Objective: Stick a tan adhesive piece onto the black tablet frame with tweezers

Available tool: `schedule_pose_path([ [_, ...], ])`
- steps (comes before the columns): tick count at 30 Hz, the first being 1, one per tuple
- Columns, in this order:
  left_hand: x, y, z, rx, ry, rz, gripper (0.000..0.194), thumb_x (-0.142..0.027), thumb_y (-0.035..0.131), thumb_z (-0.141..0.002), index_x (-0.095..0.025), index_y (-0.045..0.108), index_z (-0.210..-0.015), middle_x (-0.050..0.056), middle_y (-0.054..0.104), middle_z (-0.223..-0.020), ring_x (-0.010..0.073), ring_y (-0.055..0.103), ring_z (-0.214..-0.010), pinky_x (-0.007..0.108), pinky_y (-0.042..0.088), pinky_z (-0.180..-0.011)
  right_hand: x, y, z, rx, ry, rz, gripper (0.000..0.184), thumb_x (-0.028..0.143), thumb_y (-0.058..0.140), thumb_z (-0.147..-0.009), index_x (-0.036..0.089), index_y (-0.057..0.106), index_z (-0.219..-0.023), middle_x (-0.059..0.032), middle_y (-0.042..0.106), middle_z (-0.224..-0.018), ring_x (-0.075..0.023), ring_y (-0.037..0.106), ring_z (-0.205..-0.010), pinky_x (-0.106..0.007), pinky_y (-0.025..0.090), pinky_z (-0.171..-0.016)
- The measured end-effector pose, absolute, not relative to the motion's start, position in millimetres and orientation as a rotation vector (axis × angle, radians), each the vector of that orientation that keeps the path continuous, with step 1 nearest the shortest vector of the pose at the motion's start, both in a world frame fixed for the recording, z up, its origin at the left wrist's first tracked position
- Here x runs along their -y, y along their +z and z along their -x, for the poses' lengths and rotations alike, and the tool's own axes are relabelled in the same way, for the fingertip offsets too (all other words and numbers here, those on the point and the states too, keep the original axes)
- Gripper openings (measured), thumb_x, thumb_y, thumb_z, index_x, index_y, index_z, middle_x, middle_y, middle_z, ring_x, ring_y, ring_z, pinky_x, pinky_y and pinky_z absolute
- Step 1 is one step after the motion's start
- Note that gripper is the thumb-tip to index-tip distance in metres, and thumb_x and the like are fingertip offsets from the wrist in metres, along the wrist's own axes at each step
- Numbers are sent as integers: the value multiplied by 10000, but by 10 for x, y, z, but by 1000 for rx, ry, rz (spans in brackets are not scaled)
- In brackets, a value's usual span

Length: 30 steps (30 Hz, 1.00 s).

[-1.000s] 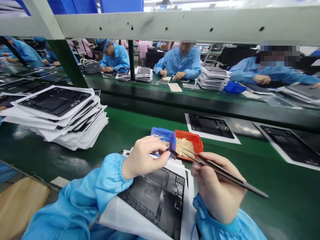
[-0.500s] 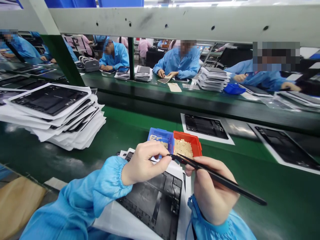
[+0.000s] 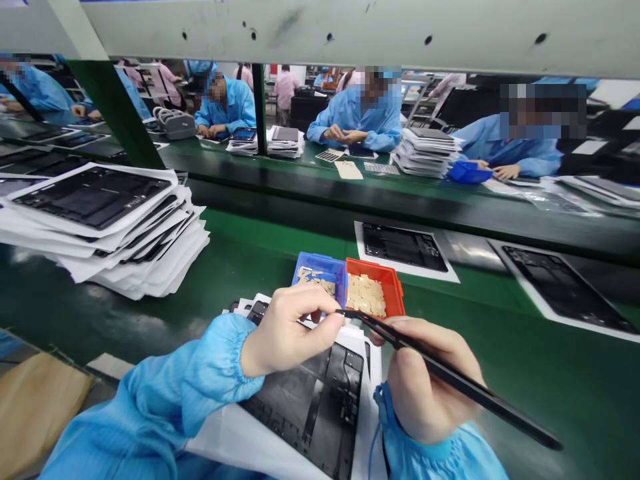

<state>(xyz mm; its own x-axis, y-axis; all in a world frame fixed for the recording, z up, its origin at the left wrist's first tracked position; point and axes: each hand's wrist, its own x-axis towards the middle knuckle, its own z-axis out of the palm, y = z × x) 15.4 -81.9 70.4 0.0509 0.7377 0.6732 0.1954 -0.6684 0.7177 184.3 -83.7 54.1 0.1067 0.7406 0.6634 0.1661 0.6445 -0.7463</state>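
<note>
Long black tweezers (image 3: 440,373), gripped in the right hand (image 3: 425,387), slant up and leftward, tips meeting the pinched fingertips of the left hand (image 3: 285,330), which nips something too small to make out. Below lies a black panel (image 3: 315,400) on white sheets; a blue tray (image 3: 320,270) and a red tray (image 3: 373,287) sit just beyond on the green surface (image 3: 525,373).

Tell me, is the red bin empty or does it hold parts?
It holds parts: tan pieces cover the floor of the red bin.
</note>
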Motion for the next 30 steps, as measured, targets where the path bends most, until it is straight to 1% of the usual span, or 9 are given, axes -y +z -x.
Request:
schedule_pose_path([
  [6, 862, 709, -156, -849, 1553, -1829, 156, -173, 567, -817, -160, 568, -662, 17, 583, -619, 119, 543, -609, 233, 441, -587, 811, 642, -1850, 1410, 820, 685, 158, 361, 581, -842, 237, 664, -896, -38, 636, -709, -171, 594, -549, -304, 498, -496],
  [12, 881, 706, -174, -824, 1514, -1750, 173, -215, 579, -838, -156, 589, -675, 23, 590, -632, 121, 549, -617, 232, 445, -596, 816, 657, -1847, 1386, 882, 652, 130, 347, 600, -831, 245, 669, -871, -22, 627, -692, -156, 585, -533, -274, 472, -463],
  [18, 881, 662, -182, -844, 1508, -1787, 163, -212, 580, -833, -159, 582, -679, 22, 595, -637, 122, 553, -614, 238, 447, -596, 830, 625, -1841, 1362, 799, 679, 119, 327, 604, -821, 234, 674, -844, -35, 631, -708, -184, 609, -595, -305, 482, -504],
  [23, 871, 644, -160, -908, 1704, -1780, 175, -167, 555, -808, -169, 526, -635, -5, 557, -582, 106, 517, -568, 229, 425, -555, 814, 639, -1842, 1357, 742, 563, 110, 304, 595, -824, 237, 669, -872, -27, 625, -690, -182, 592, -592, -332, 482, -553],
  [26, 855, 662, -147, -952, 1711, -1805, 181, -175, 552, -804, -172, 514, -627, -9, 548, -577, 100, 499, -555, 221, 409, -527, 823, 633, -1842, 1388, 746, 560, 128, 300, 573, -845, 233, 659, -911, -30, 622, -713, -180, 591, -615, -328, 479, -561],
  [28, 848, 670, -150, -963, 1711, -1886, 162, -158, 558, -794, -172, 519, -637, -15, 546, -579, 92, 483, -550, 217, 403, -527, 842, 603, -1852, 1408, 675, 580, 137, 298, 566, -851, 236, 646, -944, -34, 618, -743, -187, 600, -653, -336, 483, -584],
  [30, 848, 675, -159, -968, 1748, -1986, 147, -127, 569, -778, -170, 522, -645, -20, 545, -582, 85, 472, -551, 218, 406, -546, 864, 554, -1879, 1462, 570, 630, 159, 332, 576, -838, 234, 628, -951, -43, 611, -759, -208, 609, -690, -359, 488, -608],
])
